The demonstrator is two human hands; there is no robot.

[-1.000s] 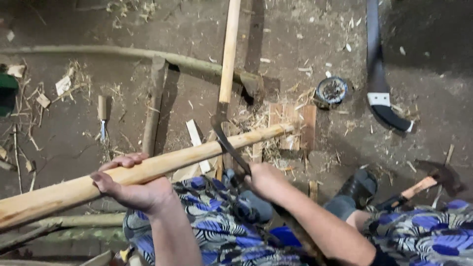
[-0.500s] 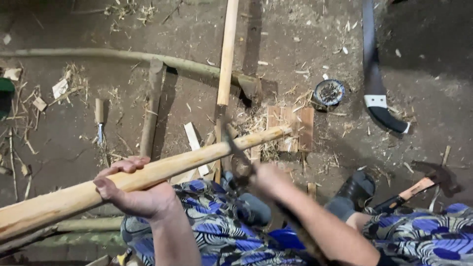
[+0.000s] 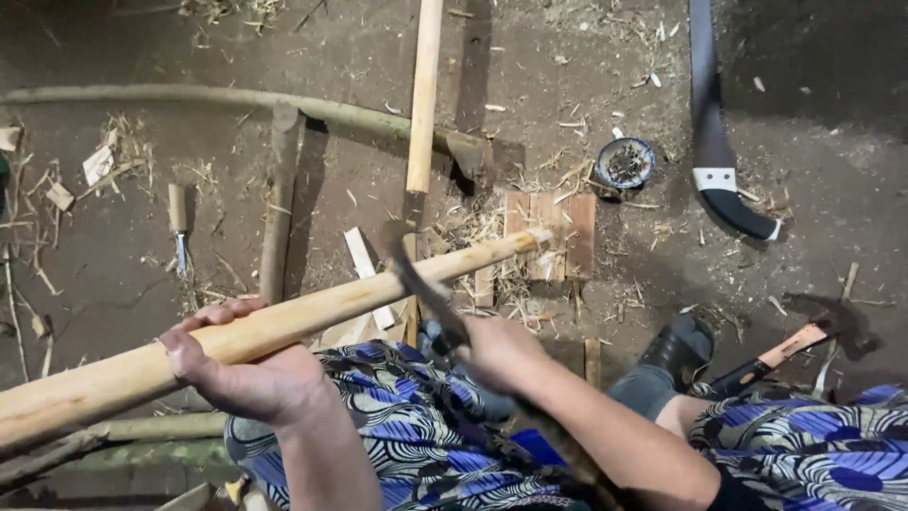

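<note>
My left hand (image 3: 248, 374) is clamped around the peeled pole (image 3: 284, 322), which slants across my lap. My right hand (image 3: 499, 352), fisted on the blade (image 3: 416, 274), sits just beside it; I reckon a glancing stroke could skid toward the left fingers.

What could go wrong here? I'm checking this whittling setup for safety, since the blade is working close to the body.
The blade cuts along the pale pole just above the lap, so a slip could reach the leg. The left hand grips the pole near the cutting line. The pole's far end only rests on a small wooden block and might skid off.
</note>
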